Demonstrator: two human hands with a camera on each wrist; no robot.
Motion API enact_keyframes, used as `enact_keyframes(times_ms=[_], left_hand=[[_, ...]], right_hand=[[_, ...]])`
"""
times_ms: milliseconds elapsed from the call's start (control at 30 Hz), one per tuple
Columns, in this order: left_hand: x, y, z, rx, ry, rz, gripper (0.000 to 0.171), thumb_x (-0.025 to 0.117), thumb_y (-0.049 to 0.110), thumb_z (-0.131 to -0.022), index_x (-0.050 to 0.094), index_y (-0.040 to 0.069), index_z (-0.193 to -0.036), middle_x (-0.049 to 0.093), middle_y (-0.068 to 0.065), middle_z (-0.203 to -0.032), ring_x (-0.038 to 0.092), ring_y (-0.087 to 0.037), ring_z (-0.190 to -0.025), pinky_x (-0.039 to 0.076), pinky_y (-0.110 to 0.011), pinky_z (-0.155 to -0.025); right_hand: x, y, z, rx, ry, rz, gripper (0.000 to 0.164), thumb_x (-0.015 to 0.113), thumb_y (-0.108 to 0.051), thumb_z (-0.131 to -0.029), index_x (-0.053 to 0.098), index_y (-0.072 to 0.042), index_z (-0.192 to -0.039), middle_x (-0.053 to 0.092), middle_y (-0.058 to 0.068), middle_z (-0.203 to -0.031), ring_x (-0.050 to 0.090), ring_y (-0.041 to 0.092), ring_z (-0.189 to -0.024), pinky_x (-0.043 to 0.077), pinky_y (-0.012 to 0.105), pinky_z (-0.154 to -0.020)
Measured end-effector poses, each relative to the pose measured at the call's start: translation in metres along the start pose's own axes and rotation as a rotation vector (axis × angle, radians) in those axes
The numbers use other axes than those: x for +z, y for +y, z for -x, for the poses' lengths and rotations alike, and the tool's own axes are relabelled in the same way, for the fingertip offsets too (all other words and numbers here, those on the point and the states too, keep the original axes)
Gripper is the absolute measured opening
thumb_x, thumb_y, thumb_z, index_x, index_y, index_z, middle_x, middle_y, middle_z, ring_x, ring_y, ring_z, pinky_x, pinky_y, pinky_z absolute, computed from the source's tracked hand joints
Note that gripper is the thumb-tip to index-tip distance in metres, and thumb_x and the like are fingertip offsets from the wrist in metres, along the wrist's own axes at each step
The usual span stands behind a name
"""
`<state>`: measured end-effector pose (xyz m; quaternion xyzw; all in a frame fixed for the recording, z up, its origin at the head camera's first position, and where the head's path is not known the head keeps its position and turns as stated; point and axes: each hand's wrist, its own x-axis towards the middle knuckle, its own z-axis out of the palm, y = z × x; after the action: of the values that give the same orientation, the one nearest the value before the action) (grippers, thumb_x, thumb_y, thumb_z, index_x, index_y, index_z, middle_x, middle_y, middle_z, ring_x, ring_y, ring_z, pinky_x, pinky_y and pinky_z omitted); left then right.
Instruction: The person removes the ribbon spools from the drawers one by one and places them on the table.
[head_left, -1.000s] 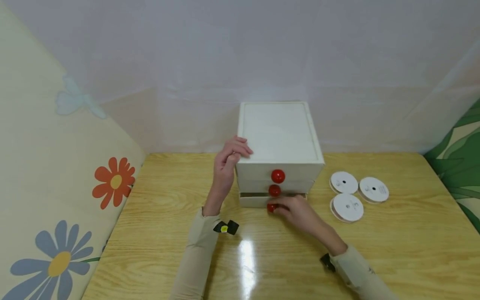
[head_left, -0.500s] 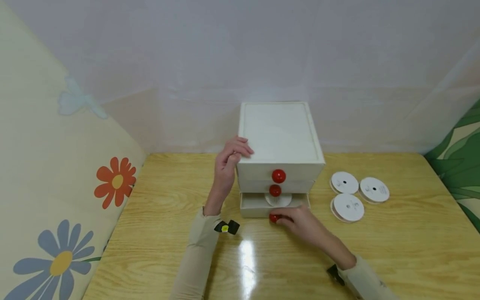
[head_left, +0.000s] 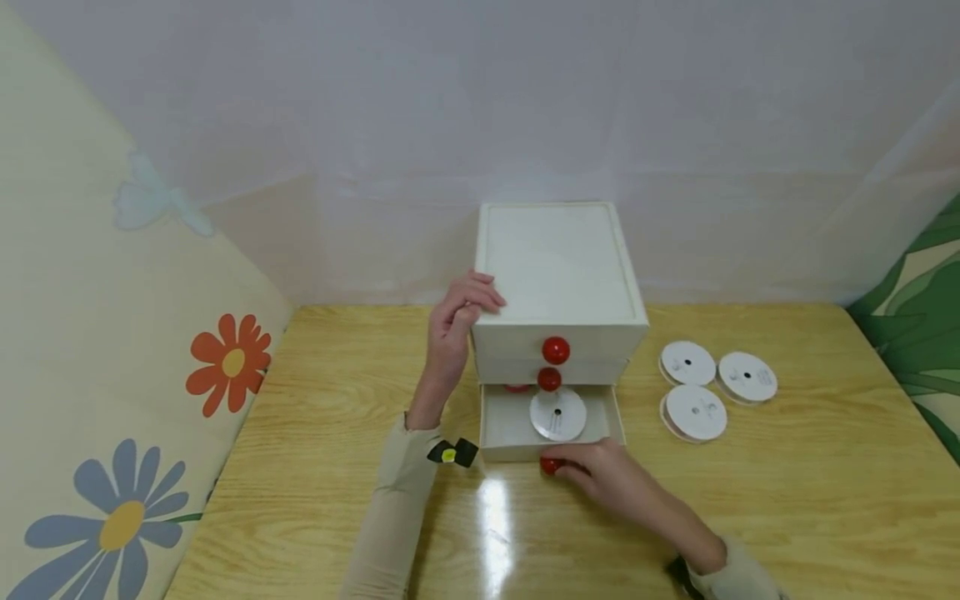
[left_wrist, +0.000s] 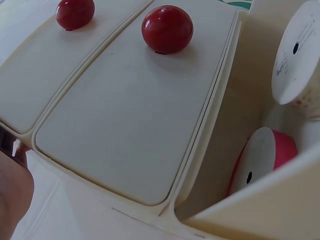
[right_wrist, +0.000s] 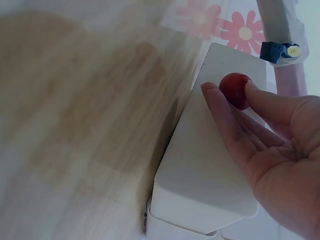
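Bottom drawer (head_left: 510,454) has slid approx. a drawer-front's depth further out to 6 o'clock vs. 0.5 s ago, R hand (head_left: 611,479) w/ it, so the white spool (head_left: 557,415) inside now shows its whole face. R thumb and fingertips pinch the red bottom knob (right_wrist: 235,90); L hand (head_left: 456,312) rests relaxed fingers over the cabinet (head_left: 558,267) top's near-left edge, approx. 8 o'clock of its middle, grasping nothing. Key relation: white spool sits 12 o'clock from the R fingertips, just behind the drawer's front wall, so R is the nearer hand; L is up at approx. 11 o'clock from those fingertips. Spool looks to lie flat, hole up, so its axle line is upright & no long side faces either hand. Pink-edged spool (left_wrist: 260,157) (only a sliver of it in the head view) is deeper in, approx. 11 o'clock from the knob, partly under the upper drawers. Three more spools (head_left: 695,413) lie on the table (head_left: 315,500), approx. 2 o'clock from the R hand.
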<state>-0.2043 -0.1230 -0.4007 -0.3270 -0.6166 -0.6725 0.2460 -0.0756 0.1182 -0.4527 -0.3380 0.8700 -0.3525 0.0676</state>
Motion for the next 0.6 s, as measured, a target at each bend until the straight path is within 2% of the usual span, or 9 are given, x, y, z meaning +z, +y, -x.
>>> enact_keyframes(times_ms=[267,467,600], left_hand=[[0.000,0.000,0.000,0.007,0.006,0.006,0.025,0.040,0.003,-0.092,0.062,-0.008,-0.085,0.070,0.001,-0.099,0.055,-0.024,-0.120,0.028,-0.051,-0.121],[0.000,-0.001,0.000,0.031,-0.001,0.002,0.026,0.040,0.003,-0.093,0.062,-0.007,-0.084,0.069,-0.008,-0.096,0.056,-0.026,-0.120,0.029,-0.053,-0.120],[-0.001,-0.002,0.000,0.042,-0.008,-0.017,0.026,0.041,0.005,-0.093,0.062,-0.007,-0.084,0.070,0.000,-0.099,0.056,-0.025,-0.119,0.029,-0.053,-0.120]], right_hand=[[0.005,-0.011,0.009,-0.009,-0.020,-0.022,0.024,0.071,-0.003,-0.094,0.076,-0.004,-0.117,0.077,0.006,-0.109,0.073,0.015,-0.099,0.061,0.029,-0.082],[0.009,-0.017,0.016,-0.046,0.008,-0.004,0.022,0.071,-0.002,-0.094,0.076,-0.005,-0.115,0.078,0.004,-0.106,0.073,0.013,-0.097,0.061,0.027,-0.080],[0.010,-0.019,0.020,-0.051,-0.007,-0.015,0.021,0.068,-0.001,-0.095,0.076,-0.005,-0.115,0.078,0.005,-0.106,0.073,0.012,-0.097,0.061,0.027,-0.079]])
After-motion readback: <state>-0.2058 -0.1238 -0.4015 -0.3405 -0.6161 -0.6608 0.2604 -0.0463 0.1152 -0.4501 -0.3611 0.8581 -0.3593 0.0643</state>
